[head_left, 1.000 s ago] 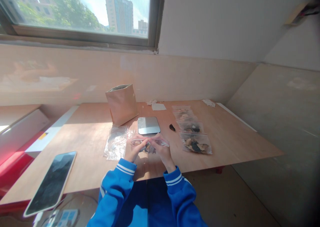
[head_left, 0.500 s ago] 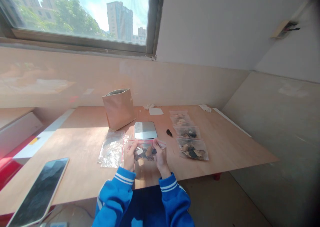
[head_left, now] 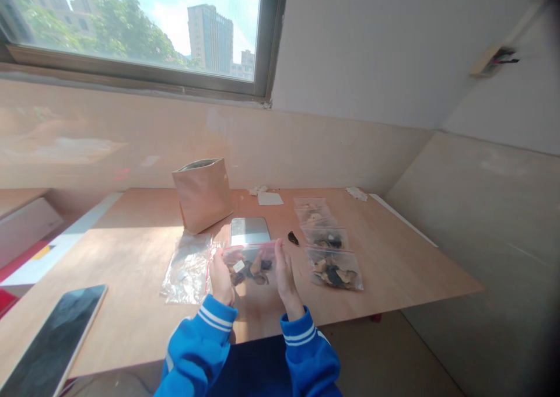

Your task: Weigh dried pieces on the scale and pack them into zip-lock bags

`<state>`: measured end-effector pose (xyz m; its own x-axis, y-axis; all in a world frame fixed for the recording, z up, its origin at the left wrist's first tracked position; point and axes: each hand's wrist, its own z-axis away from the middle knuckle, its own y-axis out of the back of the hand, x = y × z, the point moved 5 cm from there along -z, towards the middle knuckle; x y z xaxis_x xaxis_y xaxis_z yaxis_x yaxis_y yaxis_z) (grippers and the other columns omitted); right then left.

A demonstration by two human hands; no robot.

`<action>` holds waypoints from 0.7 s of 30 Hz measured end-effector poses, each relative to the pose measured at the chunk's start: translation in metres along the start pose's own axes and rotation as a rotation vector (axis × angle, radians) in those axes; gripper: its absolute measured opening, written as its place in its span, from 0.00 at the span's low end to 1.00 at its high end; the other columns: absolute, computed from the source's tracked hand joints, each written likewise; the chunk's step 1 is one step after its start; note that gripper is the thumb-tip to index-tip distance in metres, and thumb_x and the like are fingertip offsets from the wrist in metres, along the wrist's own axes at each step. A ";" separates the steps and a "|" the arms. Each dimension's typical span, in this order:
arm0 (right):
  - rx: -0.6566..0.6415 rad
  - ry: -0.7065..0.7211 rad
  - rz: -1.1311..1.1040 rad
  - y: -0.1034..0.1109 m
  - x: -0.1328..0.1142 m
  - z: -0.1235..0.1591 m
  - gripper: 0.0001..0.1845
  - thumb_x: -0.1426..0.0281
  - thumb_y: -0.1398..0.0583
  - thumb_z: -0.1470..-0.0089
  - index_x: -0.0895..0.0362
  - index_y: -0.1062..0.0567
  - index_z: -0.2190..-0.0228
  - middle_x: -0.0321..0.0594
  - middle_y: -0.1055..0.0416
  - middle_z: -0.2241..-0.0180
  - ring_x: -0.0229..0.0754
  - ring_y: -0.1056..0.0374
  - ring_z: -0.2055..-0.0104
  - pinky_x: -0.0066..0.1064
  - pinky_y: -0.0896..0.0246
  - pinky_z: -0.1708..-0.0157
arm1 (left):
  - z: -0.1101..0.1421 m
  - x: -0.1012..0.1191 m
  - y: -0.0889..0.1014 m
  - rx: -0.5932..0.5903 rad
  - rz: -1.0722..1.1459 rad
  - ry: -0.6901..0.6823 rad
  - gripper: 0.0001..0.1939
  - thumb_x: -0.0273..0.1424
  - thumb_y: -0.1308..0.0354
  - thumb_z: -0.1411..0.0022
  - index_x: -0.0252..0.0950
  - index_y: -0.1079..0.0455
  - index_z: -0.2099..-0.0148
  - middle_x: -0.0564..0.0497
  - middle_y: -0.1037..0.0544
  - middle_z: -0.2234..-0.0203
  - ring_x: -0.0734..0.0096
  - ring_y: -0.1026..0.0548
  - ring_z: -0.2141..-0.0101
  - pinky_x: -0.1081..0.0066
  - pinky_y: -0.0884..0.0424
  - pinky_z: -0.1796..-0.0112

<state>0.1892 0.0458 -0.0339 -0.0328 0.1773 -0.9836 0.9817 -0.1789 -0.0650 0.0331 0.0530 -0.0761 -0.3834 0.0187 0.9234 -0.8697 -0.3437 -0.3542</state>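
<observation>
The left hand and right hand grip 1 clear zip bag of dried pieces by its 2 sides, above the table, just in front of the scale. 1 dark piece lies near the filled bags.

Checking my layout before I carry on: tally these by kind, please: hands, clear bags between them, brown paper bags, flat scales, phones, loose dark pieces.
Hands (left hand, right hand): 2
Clear bag between them: 1
Brown paper bag: 1
Flat scale: 1
Phone: 1
Loose dark piece: 1
Total: 7
</observation>
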 end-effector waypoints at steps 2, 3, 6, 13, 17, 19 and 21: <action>-0.096 0.083 0.070 -0.003 -0.007 0.004 0.28 0.44 0.44 0.45 0.56 0.23 0.72 0.43 0.23 0.71 0.46 0.27 0.64 0.33 0.33 0.60 | 0.003 0.006 0.000 0.128 -0.015 0.027 0.30 0.54 0.51 0.42 0.34 0.22 0.64 0.44 0.21 0.75 0.68 0.28 0.77 0.70 0.35 0.79; -0.109 0.108 0.105 -0.003 -0.009 0.005 0.25 0.46 0.42 0.45 0.56 0.22 0.70 0.43 0.23 0.69 0.46 0.27 0.62 0.34 0.33 0.58 | 0.003 0.010 -0.002 0.141 -0.032 0.029 0.30 0.54 0.52 0.41 0.34 0.22 0.63 0.44 0.21 0.73 0.66 0.27 0.75 0.69 0.33 0.77; -0.032 0.104 0.185 0.010 -0.008 -0.006 0.24 0.49 0.43 0.43 0.58 0.22 0.69 0.44 0.22 0.69 0.47 0.27 0.64 0.35 0.33 0.61 | -0.003 0.027 -0.006 0.042 -0.090 -0.043 0.30 0.51 0.56 0.38 0.33 0.23 0.58 0.43 0.20 0.68 0.62 0.24 0.67 0.66 0.29 0.69; 0.259 0.229 0.450 0.092 -0.019 -0.129 0.22 0.51 0.42 0.47 0.58 0.27 0.72 0.44 0.25 0.71 0.45 0.30 0.69 0.35 0.35 0.65 | -0.058 0.080 0.058 0.377 -0.470 -0.466 0.26 0.40 0.43 0.43 0.34 0.36 0.45 0.39 0.36 0.44 0.57 0.34 0.46 0.53 0.39 0.43; 0.307 0.202 0.787 0.109 -0.020 -0.187 0.16 0.57 0.40 0.46 0.59 0.28 0.69 0.47 0.26 0.70 0.46 0.32 0.67 0.35 0.37 0.65 | -0.105 0.081 0.087 0.394 -0.701 -0.502 0.52 0.45 0.30 0.54 0.37 0.56 0.35 0.31 0.51 0.37 0.41 0.50 0.36 0.38 0.52 0.40; 0.309 0.209 0.858 0.106 -0.018 -0.195 0.15 0.60 0.41 0.46 0.60 0.29 0.64 0.50 0.26 0.66 0.48 0.31 0.62 0.36 0.37 0.61 | -0.130 0.072 0.099 0.340 -0.732 -0.481 0.55 0.44 0.28 0.57 0.36 0.56 0.36 0.28 0.54 0.37 0.34 0.55 0.35 0.36 0.52 0.40; 0.327 0.220 0.876 0.101 -0.012 -0.189 0.15 0.63 0.41 0.45 0.61 0.29 0.60 0.55 0.28 0.59 0.52 0.33 0.55 0.40 0.38 0.56 | -0.151 0.061 0.107 0.249 -0.761 -0.435 0.53 0.45 0.29 0.56 0.35 0.55 0.37 0.29 0.49 0.37 0.33 0.54 0.35 0.38 0.46 0.43</action>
<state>0.3246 0.2086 0.0028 0.7561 0.0241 -0.6541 0.5393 -0.5891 0.6018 -0.1301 0.1595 -0.0804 0.4616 -0.0152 0.8870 -0.7284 -0.5772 0.3692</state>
